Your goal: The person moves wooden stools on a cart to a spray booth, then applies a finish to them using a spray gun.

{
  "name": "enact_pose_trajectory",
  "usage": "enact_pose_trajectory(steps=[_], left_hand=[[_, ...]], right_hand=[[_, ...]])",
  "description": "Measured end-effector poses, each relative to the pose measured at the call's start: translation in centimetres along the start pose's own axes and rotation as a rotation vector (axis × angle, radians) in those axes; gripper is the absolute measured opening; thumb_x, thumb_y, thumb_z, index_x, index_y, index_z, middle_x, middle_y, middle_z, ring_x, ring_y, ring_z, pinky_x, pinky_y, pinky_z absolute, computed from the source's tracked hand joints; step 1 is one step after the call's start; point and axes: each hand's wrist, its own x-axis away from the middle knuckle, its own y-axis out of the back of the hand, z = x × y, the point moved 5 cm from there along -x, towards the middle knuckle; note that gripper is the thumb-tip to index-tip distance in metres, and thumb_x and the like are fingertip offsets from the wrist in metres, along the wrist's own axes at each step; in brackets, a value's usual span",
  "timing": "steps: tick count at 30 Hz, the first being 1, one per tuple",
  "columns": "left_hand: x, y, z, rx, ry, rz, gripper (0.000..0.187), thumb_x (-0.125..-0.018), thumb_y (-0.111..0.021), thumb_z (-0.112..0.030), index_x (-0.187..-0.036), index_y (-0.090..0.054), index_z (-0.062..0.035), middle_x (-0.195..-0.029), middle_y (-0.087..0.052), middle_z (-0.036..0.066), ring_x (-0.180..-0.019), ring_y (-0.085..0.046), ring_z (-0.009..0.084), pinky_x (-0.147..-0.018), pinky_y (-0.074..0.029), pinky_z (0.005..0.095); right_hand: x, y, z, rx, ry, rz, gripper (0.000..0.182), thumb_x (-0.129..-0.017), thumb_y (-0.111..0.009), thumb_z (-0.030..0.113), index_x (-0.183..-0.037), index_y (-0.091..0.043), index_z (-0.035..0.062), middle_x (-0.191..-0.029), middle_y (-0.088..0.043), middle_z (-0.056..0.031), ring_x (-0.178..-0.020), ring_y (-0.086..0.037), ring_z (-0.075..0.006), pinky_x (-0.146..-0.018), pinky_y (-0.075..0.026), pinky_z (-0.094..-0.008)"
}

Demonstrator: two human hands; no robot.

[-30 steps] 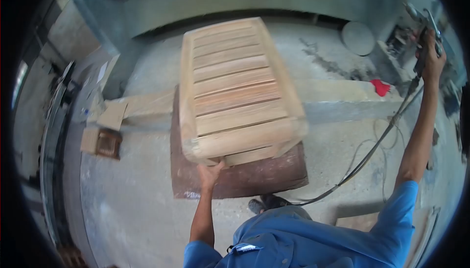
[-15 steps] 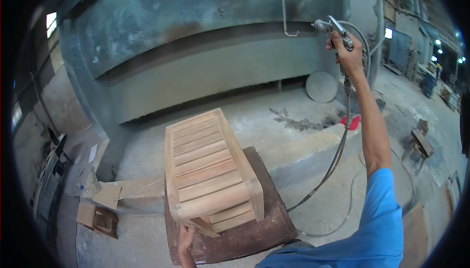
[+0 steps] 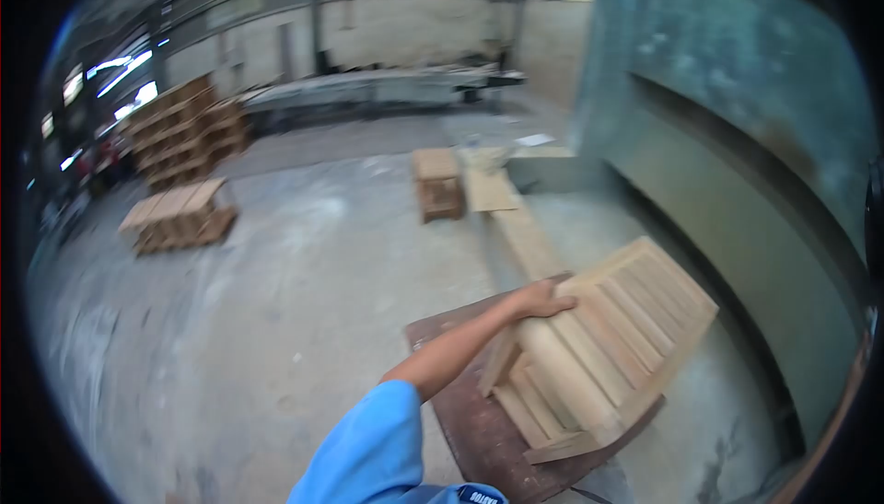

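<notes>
Curling over its edge, the left hand (image 3: 543, 301) gripped the slatted wooden stool (image 3: 626, 327), long axis toward the green wall (image 3: 727, 173).

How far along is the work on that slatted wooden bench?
The slatted bench already looks assembled, slats set in its frame. In hand: the left hand grips its edge, over the brown board. What is left I can't tell for sure; its wood looks pale and bare, so a finish may be missing.

Head-worn camera (sole view), looking forward and down, near the slatted piece (image 3: 615, 336)
</notes>
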Motion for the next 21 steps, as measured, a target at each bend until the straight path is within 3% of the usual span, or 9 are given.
enact_pose_trajectory(steps=[1,3,5,9,13,16,18,20,21], left_hand=[[0.5,0.1,-0.2,0.009,0.032,0.005,0.067,-0.084,-0.06,-0.054,-0.125,-0.059,0.0,-0.117,-0.062,0.026,-0.113,-0.059,0.0354,-0.098,-0.045,0.0393],[0.0,-0.3,1.5,-0.004,0.044,-0.061,0.07,-0.083,-0.059,-0.055,-0.121,-0.06,0.0035,-0.11,-0.063,0.029,-0.106,-0.061,0.0381,-0.094,-0.047,0.0412],[-0.7,-0.3,2.3,-0.019,0.033,-0.103,0.072,-0.081,-0.059,-0.056,-0.117,-0.061,0.007,-0.103,-0.064,0.032,-0.099,-0.064,0.0409,-0.089,-0.049,0.0432],[0.7,0.1,1.8,-0.037,0.082,-0.172,0.069,-0.08,-0.058,-0.054,-0.104,-0.065,0.0109,-0.098,-0.064,0.034,-0.095,-0.065,0.0421,-0.085,-0.051,0.044],[0.1,-1.5,2.3,0.055,-0.027,-0.289,0.065,-0.078,-0.06,-0.051,-0.099,-0.066,0.0098,-0.092,-0.065,0.034,-0.09,-0.066,0.0426,-0.082,-0.052,0.0449],[1.6,-1.6,1.4,-0.019,0.141,-0.199,0.053,-0.084,-0.062,-0.043,-0.114,-0.064,0.0009,-0.105,-0.065,0.028,-0.1,-0.063,0.0399,-0.089,-0.049,0.0437],[2.0,-1.6,1.1,-0.002,0.054,-0.304,0.051,-0.083,-0.062,-0.042,-0.108,-0.066,0.0022,-0.098,-0.065,0.03,-0.094,-0.065,0.0411,-0.084,-0.05,0.0456],[2.6,-1.5,0.1,-0.022,0.065,-0.325,0.049,-0.082,-0.063,-0.041,-0.104,-0.067,0.0025,-0.095,-0.066,0.03,-0.09,-0.065,0.0416,-0.082,-0.051,0.0463],[3.1,-1.7,-0.1,-0.037,0.075,-0.339,0.048,-0.082,-0.064,-0.041,-0.1,-0.068,0.0029,-0.092,-0.066,0.03,-0.087,-0.066,0.0421,-0.079,-0.051,0.047]], right_hand=[[0.9,-2.1,-1.6,-0.069,0.024,-0.058,0.031,-0.093,-0.062,0.023,-0.111,-0.067,-0.0009,-0.1,-0.071,-0.0147,-0.092,-0.067,-0.033,-0.085,-0.049,-0.0426],[3.2,-9.8,-10.2,0.032,0.032,-0.045,0.036,-0.093,-0.062,0.03,-0.117,-0.066,0.0038,-0.104,-0.071,-0.013,-0.095,-0.066,-0.0302,-0.094,-0.044,-0.0383],[4.4,-13.4,-11.1,-0.088,0.183,-0.107,0.066,-0.081,-0.068,0.057,-0.13,-0.056,0.0143,-0.109,-0.066,-0.0155,-0.086,-0.065,-0.0329,-0.077,-0.051,-0.0465],[6.0,-8.1,-0.3,-0.284,-0.137,-0.02,0.064,-0.082,-0.066,0.058,-0.115,-0.061,0.0033,-0.104,-0.065,-0.0153,-0.087,-0.064,-0.0314,-0.077,-0.051,-0.0452],[8.7,-7.3,8.8,0.392,0.374,-0.507,0.063,-0.084,-0.061,0.061,-0.102,-0.06,0.0004,-0.077,-0.062,-0.0161,-0.067,-0.061,-0.0337,-0.059,-0.049,-0.0428],[16.3,-18.7,9.1,-0.1,0.12,-0.051,0.036,-0.097,-0.057,0.02,-0.128,-0.058,0.0021,-0.12,-0.064,-0.0136,-0.11,-0.061,-0.0222,-0.095,-0.045,-0.0329],[21.3,-22.8,18.1,-1.022,-0.699,0.763,0.065,-0.093,-0.059,0.046,-0.138,-0.045,0.0019,-0.132,-0.055,-0.0161,-0.115,-0.057,-0.0247,-0.093,-0.046,-0.0337],[23.7,-22.5,25.4,-1.285,-1.257,1.239,0.075,-0.09,-0.057,0.055,-0.14,-0.042,0.0001,-0.132,-0.053,-0.0171,-0.119,-0.053,-0.0254,-0.091,-0.047,-0.0354],[25.5,-24.2,27.1,-1.293,-1.245,1.245,0.075,-0.09,-0.057,0.055,-0.14,-0.042,0.0001,-0.132,-0.053,-0.0171,-0.119,-0.053,-0.0254,-0.091,-0.047,-0.0354]])
